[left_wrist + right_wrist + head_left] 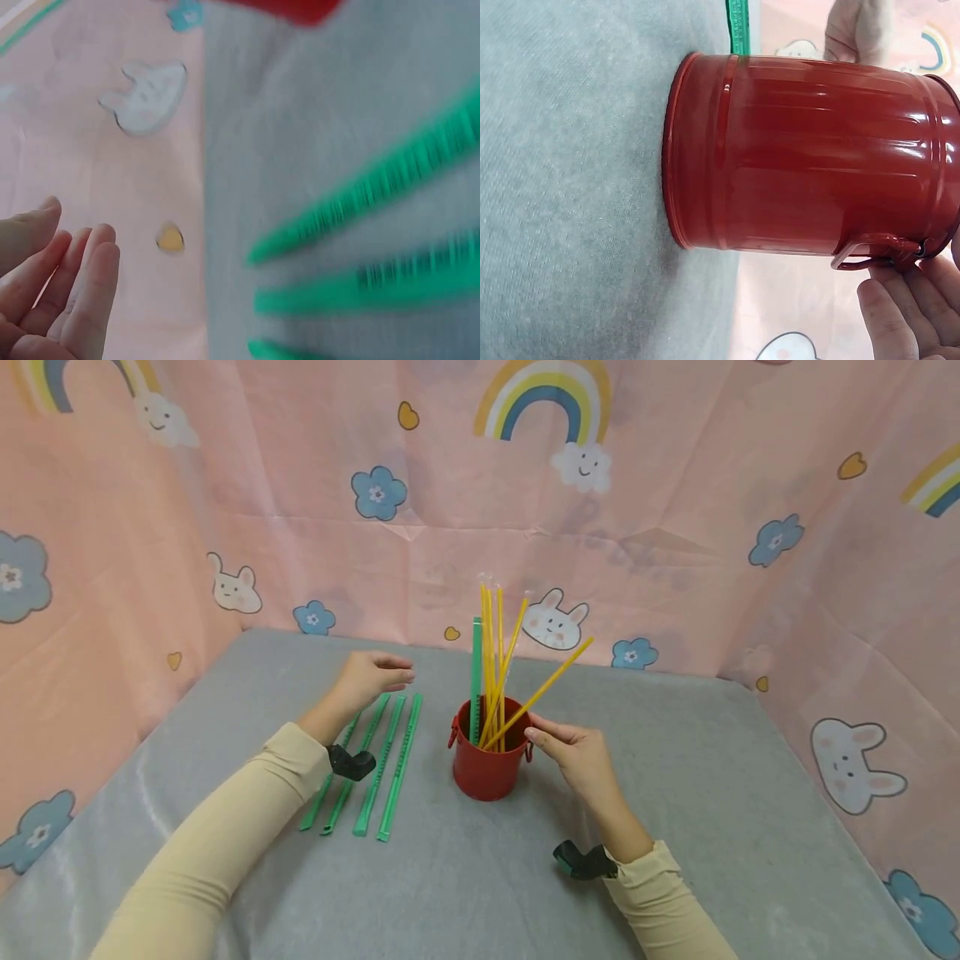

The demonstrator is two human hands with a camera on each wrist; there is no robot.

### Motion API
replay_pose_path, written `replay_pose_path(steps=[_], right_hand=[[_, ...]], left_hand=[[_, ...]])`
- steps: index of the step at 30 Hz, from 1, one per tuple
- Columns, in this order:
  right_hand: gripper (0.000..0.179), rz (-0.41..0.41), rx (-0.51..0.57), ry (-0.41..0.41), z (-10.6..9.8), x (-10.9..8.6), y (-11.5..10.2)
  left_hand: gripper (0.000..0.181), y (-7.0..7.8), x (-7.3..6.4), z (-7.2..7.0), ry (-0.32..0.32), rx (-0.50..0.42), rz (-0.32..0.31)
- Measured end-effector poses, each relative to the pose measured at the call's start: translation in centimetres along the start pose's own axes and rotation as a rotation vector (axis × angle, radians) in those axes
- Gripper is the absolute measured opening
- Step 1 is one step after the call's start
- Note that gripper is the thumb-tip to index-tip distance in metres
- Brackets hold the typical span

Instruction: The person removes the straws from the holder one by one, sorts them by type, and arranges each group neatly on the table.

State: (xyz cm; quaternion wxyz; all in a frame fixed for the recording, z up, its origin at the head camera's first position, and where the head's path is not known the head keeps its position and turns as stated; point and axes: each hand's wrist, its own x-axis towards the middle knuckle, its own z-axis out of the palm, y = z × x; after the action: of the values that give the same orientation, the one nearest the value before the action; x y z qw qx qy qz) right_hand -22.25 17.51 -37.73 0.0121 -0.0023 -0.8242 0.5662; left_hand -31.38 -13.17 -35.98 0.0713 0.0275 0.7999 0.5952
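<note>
A small red metal bucket (487,772) stands upright on the table, with several yellow straws (501,652) and one green-wrapped straw (476,681) leaning in it. My right hand (577,756) holds the bucket at its right rim, thumb and fingers beside the small side handle (874,247). Several green-wrapped straws (401,768) lie side by side left of the bucket. Over their far ends hovers my left hand (369,677), fingers loosely extended and nothing between them. In the left wrist view that hand (64,292) shows its thumb apart from the fingers.
Grey cloth (465,885) covers the table. Behind it and at both sides hangs a pink printed curtain (450,560). Black wrist straps (352,763) sit over beige sleeves, and the left forearm passes over part of the lying straws.
</note>
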Motion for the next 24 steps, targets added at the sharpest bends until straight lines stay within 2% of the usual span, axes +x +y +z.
replay_pose_path(steps=[7,19,24], right_hand=[[0.040,-0.003,-0.005,-0.008,-0.1,0.0,0.0],[0.041,0.006,-0.009,-0.007,-0.1,0.0,0.0],[0.041,0.007,-0.009,-0.006,-0.1,0.1,0.0]], left_hand=[[0.034,1.3,-0.6,2.5,-0.001,-0.135,0.033],[0.036,2.8,-0.8,5.1,-0.057,-0.224,0.057],[0.036,3.3,-1.0,5.9,-0.081,-0.225,0.079]])
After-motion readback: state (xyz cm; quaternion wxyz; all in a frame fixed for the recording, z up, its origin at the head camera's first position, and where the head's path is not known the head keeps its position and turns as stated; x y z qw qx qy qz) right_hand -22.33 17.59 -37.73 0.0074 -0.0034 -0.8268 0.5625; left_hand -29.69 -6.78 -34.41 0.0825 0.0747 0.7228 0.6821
